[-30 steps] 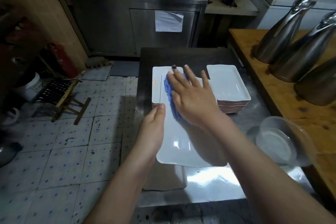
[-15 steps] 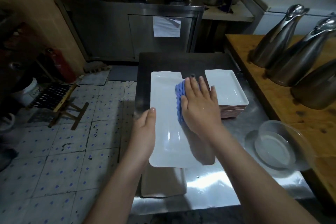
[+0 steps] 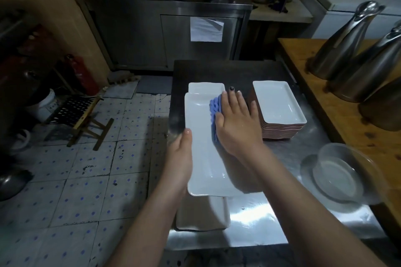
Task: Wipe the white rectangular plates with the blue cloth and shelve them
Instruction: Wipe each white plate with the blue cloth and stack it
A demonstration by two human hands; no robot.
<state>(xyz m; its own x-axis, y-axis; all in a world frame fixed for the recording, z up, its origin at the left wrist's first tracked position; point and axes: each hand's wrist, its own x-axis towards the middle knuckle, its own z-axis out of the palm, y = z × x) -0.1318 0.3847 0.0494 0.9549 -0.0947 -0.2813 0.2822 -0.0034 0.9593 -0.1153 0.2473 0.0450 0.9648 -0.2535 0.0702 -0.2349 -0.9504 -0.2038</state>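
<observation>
- Left hand (image 3: 180, 158) grips the left long edge of a white plate (image 3: 201, 136), thumb on the rim, fingers hidden beneath; plate held level above the steel table (image 3: 260, 219).
- Right hand (image 3: 236, 123) lies flat and open, palm down, pressing the blue cloth (image 3: 214, 112) onto the far right part of that plate; cloth bunched, showing only on the thumb side of the hand.
- Beyond the right fingertips: corner of another white plate (image 3: 206, 88) pokes out from under the held one.
- Below the left wrist, nearer the body: one more white plate (image 3: 204, 214) on the table, near its front edge.
- Right of the right hand, just beside the little finger: stack of white plates (image 3: 280, 104), top one empty, red-brown rims down the side.
- Further right of the right forearm: clear bowl (image 3: 345, 173), looks empty, sitting at the seam with the wooden counter (image 3: 325, 97).
- Steel pitchers (image 3: 347, 43) stand on that counter, well apart from both hands.
- Bare table shows between the right forearm and bowl; left of the left hand the table ends, tiled floor (image 3: 86, 169) below.
</observation>
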